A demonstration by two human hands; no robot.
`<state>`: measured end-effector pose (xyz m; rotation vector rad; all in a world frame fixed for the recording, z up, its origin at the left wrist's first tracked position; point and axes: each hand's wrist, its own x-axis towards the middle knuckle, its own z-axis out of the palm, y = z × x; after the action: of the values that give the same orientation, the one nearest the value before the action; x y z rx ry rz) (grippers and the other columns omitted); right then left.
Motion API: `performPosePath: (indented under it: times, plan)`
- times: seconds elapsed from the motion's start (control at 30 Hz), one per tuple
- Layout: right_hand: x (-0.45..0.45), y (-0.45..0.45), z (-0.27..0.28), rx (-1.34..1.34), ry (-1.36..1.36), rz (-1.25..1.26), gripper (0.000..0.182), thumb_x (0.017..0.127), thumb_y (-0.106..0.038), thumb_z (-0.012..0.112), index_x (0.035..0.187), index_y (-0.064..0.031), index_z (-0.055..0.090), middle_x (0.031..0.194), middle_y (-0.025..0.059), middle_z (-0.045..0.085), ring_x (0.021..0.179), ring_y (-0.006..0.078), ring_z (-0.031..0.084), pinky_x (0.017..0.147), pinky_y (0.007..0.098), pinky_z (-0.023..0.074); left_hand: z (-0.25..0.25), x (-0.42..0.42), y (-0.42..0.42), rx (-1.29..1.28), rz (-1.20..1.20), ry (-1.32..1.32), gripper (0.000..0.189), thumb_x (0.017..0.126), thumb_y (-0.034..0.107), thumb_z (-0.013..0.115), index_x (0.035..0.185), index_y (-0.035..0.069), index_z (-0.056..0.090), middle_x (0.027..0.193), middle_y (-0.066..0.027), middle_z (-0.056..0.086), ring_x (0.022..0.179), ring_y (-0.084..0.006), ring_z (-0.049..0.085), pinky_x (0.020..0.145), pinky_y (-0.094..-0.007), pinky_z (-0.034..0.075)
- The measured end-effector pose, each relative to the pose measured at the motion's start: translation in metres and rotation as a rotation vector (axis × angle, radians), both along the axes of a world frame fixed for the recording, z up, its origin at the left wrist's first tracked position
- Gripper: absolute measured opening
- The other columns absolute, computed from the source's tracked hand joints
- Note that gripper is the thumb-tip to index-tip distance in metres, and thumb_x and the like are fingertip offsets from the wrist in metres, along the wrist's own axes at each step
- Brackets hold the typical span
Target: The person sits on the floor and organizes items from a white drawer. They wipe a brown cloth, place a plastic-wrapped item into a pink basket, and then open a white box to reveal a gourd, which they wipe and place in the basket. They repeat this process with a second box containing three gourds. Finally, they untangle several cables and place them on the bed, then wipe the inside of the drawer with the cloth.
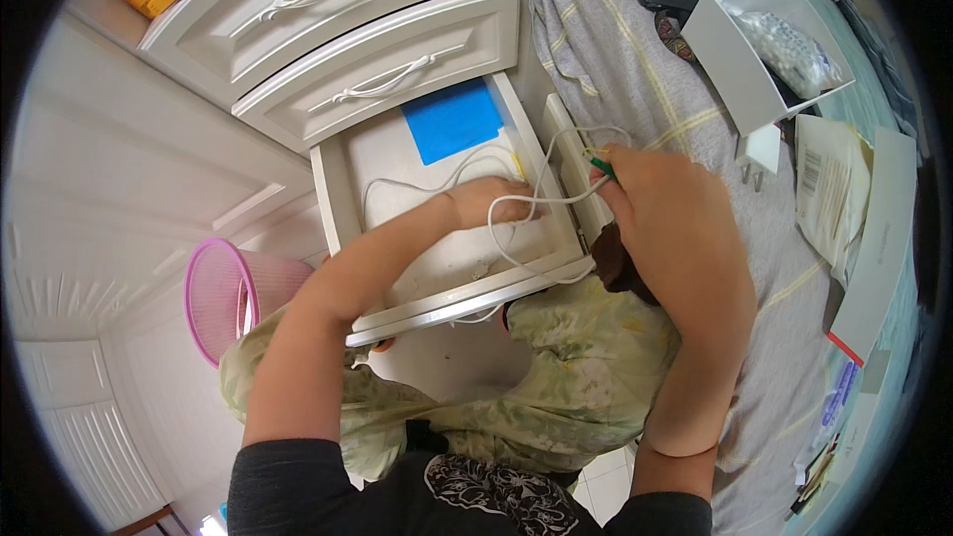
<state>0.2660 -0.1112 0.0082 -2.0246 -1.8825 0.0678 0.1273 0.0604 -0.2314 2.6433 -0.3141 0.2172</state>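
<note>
Before me a white drawer (439, 307) is pulled out, with a flat blue sheet (454, 121) at its back. My left hand (488, 202) is inside, near the drawer's right wall, its fingers curled among loops of white cable (493, 227). Its fingertips are partly hidden, so I cannot tell if it grips the cable. Above the bed's edge, just right of the drawer, my right hand (663, 201) pinches the cable near a small green piece (603, 166). Cable loops hang between both hands and over the drawer front. Dark brown material (616, 259) shows under my right hand.
Closed drawers (372, 52) stand above the pulled-out one. A pink wastebasket (223, 298) is at left. On the bed (640, 89) lie a white box (733, 67) with a plastic bag (797, 52), a white plug adapter (759, 152), a white packet (830, 186) and a long flat box (878, 246).
</note>
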Motion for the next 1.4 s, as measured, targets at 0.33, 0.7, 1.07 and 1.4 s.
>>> performPosePath:
  times: [0.33,0.7,1.07,1.4]
  plan:
    - [0.000,0.000,0.004,-0.119,0.064,0.031,0.013,0.084,-0.013,0.057,0.088,-0.0022,0.064,0.080,0.0168,0.063,0.077,0.0365,0.059,0.069,0.0441,0.0452,0.046,-0.014,0.023,-0.142,0.488,-0.304,0.014,0.077,0.006,0.064,0.090,0.005,0.069,0.102,-0.0106,0.066,0.091,-0.0249,0.063,0.076,-0.0315,0.053]
    - [-0.014,0.010,0.001,-0.153,0.099,0.112,0.019,0.084,-0.018,0.053,0.085,-0.0022,0.064,0.077,0.0188,0.063,0.076,0.0384,0.061,0.069,0.0481,0.0464,0.226,-0.101,0.036,0.032,0.765,-0.359,0.013,0.090,0.003,0.055,0.099,-0.001,0.064,0.094,-0.0068,0.068,0.086,-0.0145,0.064,0.078,-0.0270,0.052]
    - [-0.023,0.022,-0.001,-0.181,0.351,0.335,0.024,0.083,-0.021,0.060,0.096,-0.0015,0.066,0.076,0.0175,0.064,0.071,0.0366,0.060,0.065,0.0435,0.0460,0.274,-0.145,0.017,-0.972,0.911,-0.677,0.022,0.093,0.013,0.056,0.109,-0.002,0.057,0.095,-0.0072,0.062,0.090,-0.0148,0.063,0.082,-0.0257,0.054]
    - [-0.079,0.054,0.015,0.006,0.687,0.393,0.026,0.083,-0.018,0.067,0.103,-0.0012,0.065,0.064,0.0104,0.056,0.055,0.0160,0.047,0.054,0.0296,0.0403,0.274,-0.137,-0.027,-1.255,0.857,-0.610,0.023,0.092,0.016,0.059,0.107,0.000,0.058,0.096,-0.0074,0.065,0.090,-0.0131,0.064,0.078,-0.0211,0.055]
